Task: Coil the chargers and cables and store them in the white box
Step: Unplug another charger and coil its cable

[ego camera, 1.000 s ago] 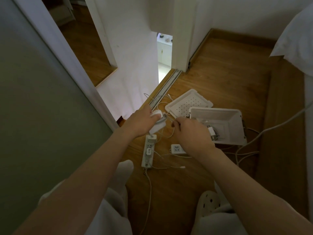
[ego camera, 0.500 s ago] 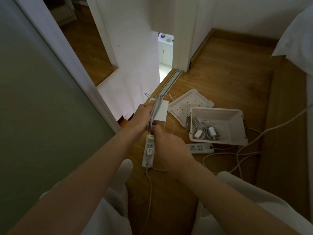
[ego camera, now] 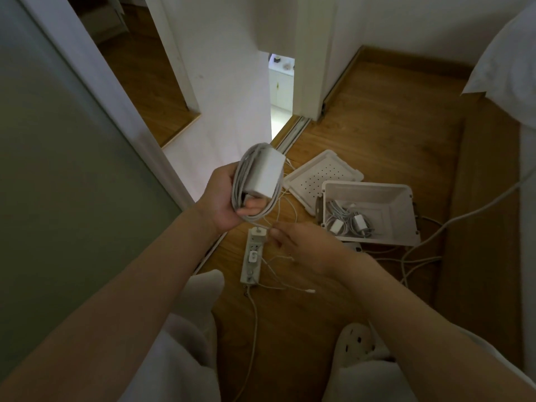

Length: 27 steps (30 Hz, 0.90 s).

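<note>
My left hand [ego camera: 223, 198] grips a large white charger brick [ego camera: 265, 177] with its white cable wound in loops around it. Just below, my right hand [ego camera: 307, 250] pinches the loose end of that cable near its plug. The white box [ego camera: 403, 204] sits open on the wooden floor to the right, with two small coiled chargers [ego camera: 348, 224] inside. Its perforated lid [ego camera: 322, 175] lies beside it, upside down. A white power strip [ego camera: 252, 259] with a small plug in it lies on the floor under my hands, thin white cables trailing from it.
A second power strip [ego camera: 355, 246] peeks out beneath the box's front edge. Thick white cables [ego camera: 420, 256] trail across the floor to the right, toward the bed [ego camera: 510, 53]. A grey sliding door [ego camera: 58, 169] stands on the left. My slippered feet [ego camera: 356, 343] are near the bottom.
The charger has been raised and turned, its cable loops now lying around it. My right hand has dropped from the brick to the cable's loose end below.
</note>
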### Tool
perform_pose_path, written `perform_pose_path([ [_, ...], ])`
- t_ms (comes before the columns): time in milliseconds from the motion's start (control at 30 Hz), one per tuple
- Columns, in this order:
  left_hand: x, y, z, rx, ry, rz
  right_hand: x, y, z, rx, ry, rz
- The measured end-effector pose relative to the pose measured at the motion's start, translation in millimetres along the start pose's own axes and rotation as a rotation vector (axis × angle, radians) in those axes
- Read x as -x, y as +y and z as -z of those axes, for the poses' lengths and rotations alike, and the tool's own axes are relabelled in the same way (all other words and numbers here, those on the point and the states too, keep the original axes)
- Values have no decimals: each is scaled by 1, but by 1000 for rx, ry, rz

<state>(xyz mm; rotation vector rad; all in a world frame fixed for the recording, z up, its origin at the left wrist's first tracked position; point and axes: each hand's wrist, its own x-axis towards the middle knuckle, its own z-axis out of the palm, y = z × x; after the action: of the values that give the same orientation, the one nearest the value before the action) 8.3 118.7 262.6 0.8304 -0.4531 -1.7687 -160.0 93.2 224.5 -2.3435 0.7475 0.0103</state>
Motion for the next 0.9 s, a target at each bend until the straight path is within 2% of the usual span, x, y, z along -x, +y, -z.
perform_pose_path([
  [133, 10, 6, 0, -236, -72, 83, 3, 20, 11, 15, -13, -67],
  [267, 20, 8, 2, -828, 57, 145, 6, 25, 20, 76, 79, -97],
  [367, 19, 4, 1, -1087, 21, 275, 5, 21, 24, 148, 160, -101],
  [467, 18, 7, 1, -1129, 50, 251, 4, 14, 29, 238, 281, -142],
  [600, 20, 17, 4, -1047, 98, 114, 5, 3, 41, 239, 424, -185],
  [667, 22, 21, 6, -984, 90, 74, 7, 1, 46, 103, 485, -166],
  [767, 24, 26, 9, -853, 109, 42, 8, 1, 52, -252, 570, -127],
  [833, 23, 27, 10, -845, 95, 38, 9, 1, 54, -318, 586, -173],
  [900, 21, 25, 12, -909, 81, 57, 10, -2, 57, -217, 577, -246],
])
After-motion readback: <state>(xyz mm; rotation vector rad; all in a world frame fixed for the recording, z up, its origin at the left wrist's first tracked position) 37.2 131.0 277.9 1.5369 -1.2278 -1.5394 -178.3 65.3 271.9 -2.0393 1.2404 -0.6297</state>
